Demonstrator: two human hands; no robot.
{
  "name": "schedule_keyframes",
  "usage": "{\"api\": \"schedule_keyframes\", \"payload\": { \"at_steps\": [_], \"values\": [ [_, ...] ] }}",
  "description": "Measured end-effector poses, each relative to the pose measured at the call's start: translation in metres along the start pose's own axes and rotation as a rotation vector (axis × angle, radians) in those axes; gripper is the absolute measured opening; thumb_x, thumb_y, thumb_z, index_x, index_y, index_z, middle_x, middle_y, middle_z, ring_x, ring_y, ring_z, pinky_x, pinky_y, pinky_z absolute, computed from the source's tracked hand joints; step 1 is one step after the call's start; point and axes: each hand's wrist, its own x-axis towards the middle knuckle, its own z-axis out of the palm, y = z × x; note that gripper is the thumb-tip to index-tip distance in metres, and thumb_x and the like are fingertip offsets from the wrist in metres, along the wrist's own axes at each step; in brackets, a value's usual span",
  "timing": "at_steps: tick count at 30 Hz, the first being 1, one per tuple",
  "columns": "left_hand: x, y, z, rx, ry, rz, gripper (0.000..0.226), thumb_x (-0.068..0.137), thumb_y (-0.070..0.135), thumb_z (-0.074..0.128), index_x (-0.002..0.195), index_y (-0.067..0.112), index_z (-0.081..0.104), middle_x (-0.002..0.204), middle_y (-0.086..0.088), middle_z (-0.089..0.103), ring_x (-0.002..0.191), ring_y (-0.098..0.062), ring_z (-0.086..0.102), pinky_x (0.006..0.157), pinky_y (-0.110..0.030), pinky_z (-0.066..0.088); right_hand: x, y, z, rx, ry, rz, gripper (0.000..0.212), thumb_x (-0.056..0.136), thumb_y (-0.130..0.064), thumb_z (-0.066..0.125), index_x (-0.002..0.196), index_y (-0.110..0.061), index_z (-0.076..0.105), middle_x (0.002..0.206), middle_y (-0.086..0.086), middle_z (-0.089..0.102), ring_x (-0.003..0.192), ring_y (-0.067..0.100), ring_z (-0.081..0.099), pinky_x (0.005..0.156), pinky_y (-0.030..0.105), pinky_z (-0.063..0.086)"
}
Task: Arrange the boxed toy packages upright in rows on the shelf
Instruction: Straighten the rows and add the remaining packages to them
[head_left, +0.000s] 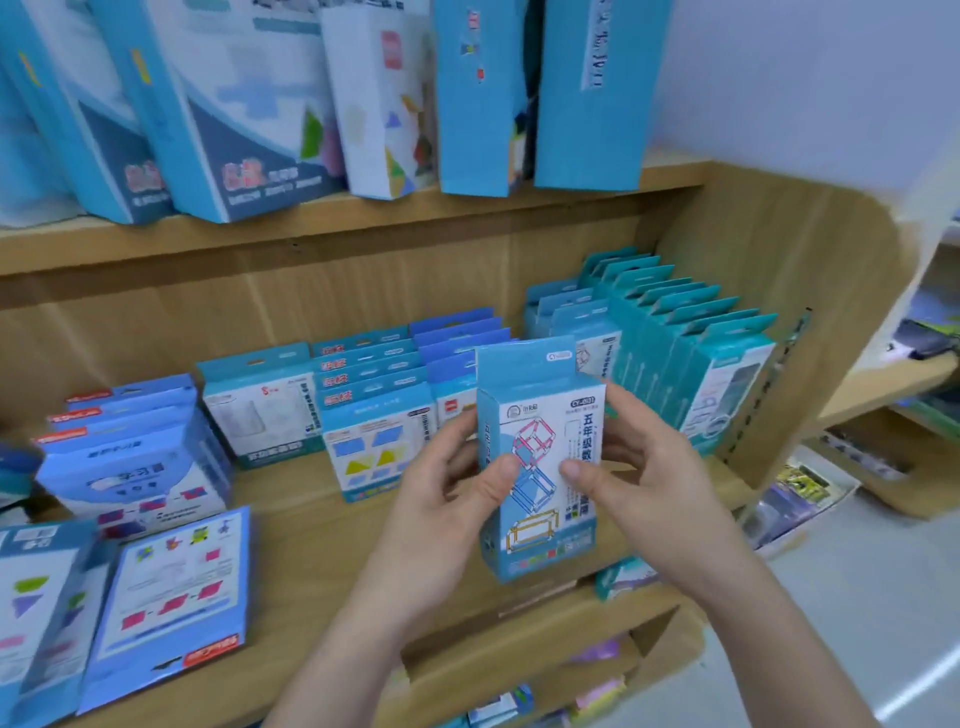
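In the head view, the left hand (441, 499) and the right hand (639, 467) held one blue toy box (540, 452) upright in the air, just in front of the wooden shelf (322, 530). The fingers (457, 434) of each hand curled round one side of the box, and both thumbs pressed on its front. Behind it, teal boxes (691, 353) stood in a row. At the left, flat boxes (171, 597) lay on the shelf.

Bright even indoor light, soft shadows, overall blur, wide-angle bending at edges
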Motion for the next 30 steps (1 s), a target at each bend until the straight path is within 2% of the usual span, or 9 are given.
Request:
{"api": "schedule_keyframes", "payload": {
  "at_steps": [3, 5, 7, 10, 14, 17, 21, 25, 30],
  "values": [
    [0.026, -0.015, 0.023, 0.336, -0.039, 0.026, 0.039, 0.082, 0.031, 0.070, 0.116, 0.037, 0.052, 0.103, 0.022, 0.069, 0.091, 0.002, 0.065, 0.077, -0.023, 0.053, 0.010, 0.024, -0.028, -0.047, 0.076, 0.022, 0.059, 0.080, -0.007, 0.073, 0.125, -0.039, 0.053, 0.098, -0.023, 0.070, 0.095, -0.003, 0.064, 0.080, 0.018, 0.053],
    [0.040, -0.029, 0.038, 0.419, 0.024, -0.016, 0.040, 0.082, 0.024, 0.071, 0.115, 0.038, 0.051, 0.101, 0.022, 0.070, 0.091, 0.003, 0.065, 0.083, -0.033, 0.054, 0.017, 0.037, -0.041, -0.110, 0.100, 0.016, 0.056, 0.081, -0.013, 0.073, 0.123, -0.043, 0.051, 0.096, -0.028, 0.068, 0.096, -0.010, 0.060, 0.075, 0.008, 0.048],
    [0.056, -0.042, 0.054, 0.508, 0.133, -0.017, 0.041, 0.082, 0.025, 0.071, 0.113, 0.041, 0.049, 0.101, 0.022, 0.069, 0.092, 0.002, 0.065, 0.085, -0.037, 0.054, 0.023, 0.049, -0.054, -0.206, 0.143, -0.014, 0.052, 0.084, -0.018, 0.070, 0.126, -0.040, 0.050, 0.105, -0.025, 0.064, 0.100, -0.011, 0.055, 0.075, 0.007, 0.047],
    [0.083, -0.057, 0.074, 0.651, 0.233, 0.021, 0.042, 0.084, 0.031, 0.068, 0.119, 0.035, 0.046, 0.108, 0.017, 0.068, 0.100, -0.009, 0.065, 0.084, -0.036, 0.052, 0.030, 0.064, -0.078, -0.393, 0.283, -0.048, 0.048, 0.088, -0.017, 0.064, 0.131, -0.032, 0.049, 0.120, -0.011, 0.055, 0.112, -0.001, 0.050, 0.090, 0.021, 0.047],
    [0.120, -0.074, 0.093, 0.794, 0.310, 0.039, 0.046, 0.089, 0.031, 0.062, 0.128, 0.017, 0.043, 0.111, 0.000, 0.068, 0.097, -0.025, 0.064, 0.074, -0.036, 0.050, 0.041, 0.075, -0.106, -0.660, 0.452, -0.136, 0.061, 0.083, -0.009, 0.065, 0.139, -0.020, 0.043, 0.138, 0.006, 0.043, 0.130, 0.023, 0.036, 0.105, 0.022, 0.024],
    [0.140, -0.089, 0.104, 0.838, 0.319, 0.042, 0.047, 0.091, 0.027, 0.061, 0.129, 0.011, 0.040, 0.111, -0.009, 0.068, 0.097, -0.030, 0.064, 0.074, -0.038, 0.050, 0.054, 0.081, -0.115, -0.777, 0.414, -0.163, 0.075, 0.082, -0.011, 0.066, 0.146, -0.024, 0.029, 0.151, 0.012, 0.026, 0.139, 0.031, 0.023, 0.110, 0.038, 0.023],
    [0.156, -0.107, 0.112, 0.857, 0.328, 0.010, 0.058, 0.090, 0.024, 0.062, 0.137, 0.009, 0.033, 0.116, -0.014, 0.065, 0.101, -0.033, 0.063, 0.077, -0.039, 0.051, 0.074, 0.090, -0.120, -0.873, 0.302, -0.165, 0.086, 0.082, -0.017, 0.067, 0.150, -0.030, 0.015, 0.156, 0.013, 0.015, 0.142, 0.033, 0.015, 0.113, 0.044, 0.021],
    [0.167, -0.113, 0.117, 0.910, 0.317, -0.050, 0.068, 0.089, 0.021, 0.062, 0.145, 0.011, 0.024, 0.109, -0.017, 0.067, 0.097, -0.038, 0.062, 0.075, -0.041, 0.048, 0.085, 0.101, -0.125, -0.972, 0.238, -0.177, 0.081, 0.082, -0.019, 0.067, 0.150, -0.026, 0.022, 0.156, 0.017, 0.019, 0.143, 0.037, 0.015, 0.115, 0.047, 0.020],
    [0.175, -0.116, 0.131, 1.146, 0.306, -0.146, 0.072, 0.097, 0.024, 0.048, 0.148, 0.001, 0.003, 0.110, -0.014, 0.065, 0.096, -0.030, 0.063, 0.075, -0.036, 0.046, 0.086, 0.104, -0.127, -0.995, 0.251, -0.205, 0.078, 0.080, -0.020, 0.066, 0.148, -0.023, 0.029, 0.154, 0.018, 0.024, 0.141, 0.037, 0.020, 0.114, 0.044, 0.020]
  ]
}}
